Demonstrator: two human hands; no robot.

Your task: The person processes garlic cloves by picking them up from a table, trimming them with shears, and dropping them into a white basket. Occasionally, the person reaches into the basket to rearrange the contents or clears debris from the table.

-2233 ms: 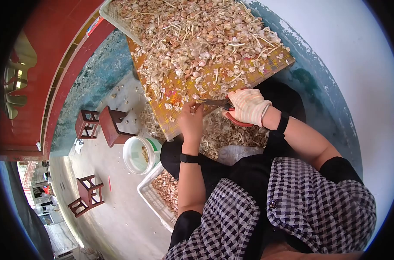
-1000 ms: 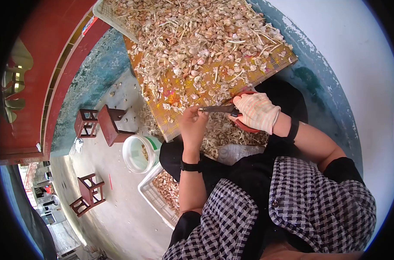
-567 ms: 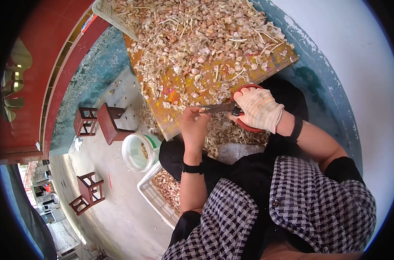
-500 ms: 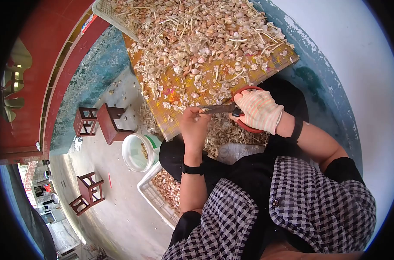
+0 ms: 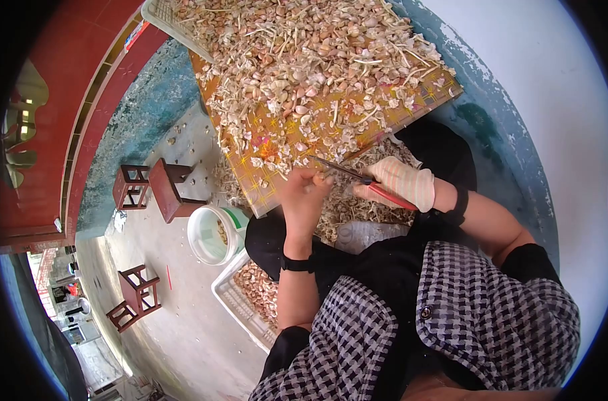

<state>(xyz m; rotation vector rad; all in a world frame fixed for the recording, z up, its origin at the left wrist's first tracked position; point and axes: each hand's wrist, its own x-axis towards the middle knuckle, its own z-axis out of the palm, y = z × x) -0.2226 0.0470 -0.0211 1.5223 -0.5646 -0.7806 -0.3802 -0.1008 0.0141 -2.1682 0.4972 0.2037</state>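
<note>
My right hand [image 5: 403, 182], in a striped knit glove, is closed round the red handles of a pair of scissors [image 5: 388, 194]. Their dark blades point up and left, over the near edge of the table. Bare and pinched, my left hand [image 5: 301, 200] holds a small garlic clove [image 5: 325, 179] at its fingertips, just below the blades. Part of the clove is hidden by the fingers. Beyond both hands, a large heap of garlic cloves [image 5: 310, 73] with loose skins and dry stems covers much of the yellow patterned tabletop [image 5: 254, 189].
Left of my knee stand a white bucket [image 5: 195, 234] and a white crate [image 5: 240, 319] holding garlic cloves. Dry skins [image 5: 347, 212] and a clear plastic container [image 5: 371, 232] lie below the table edge. Brown wooden stools [image 5: 167, 190] stand at left; a wall [image 5: 518, 154] rises at right.
The scissors have turned and drawn back from my left fingertips, their blades now slanting up and left. My right hand has lowered slightly; the clove in my left hand shows more clearly.
</note>
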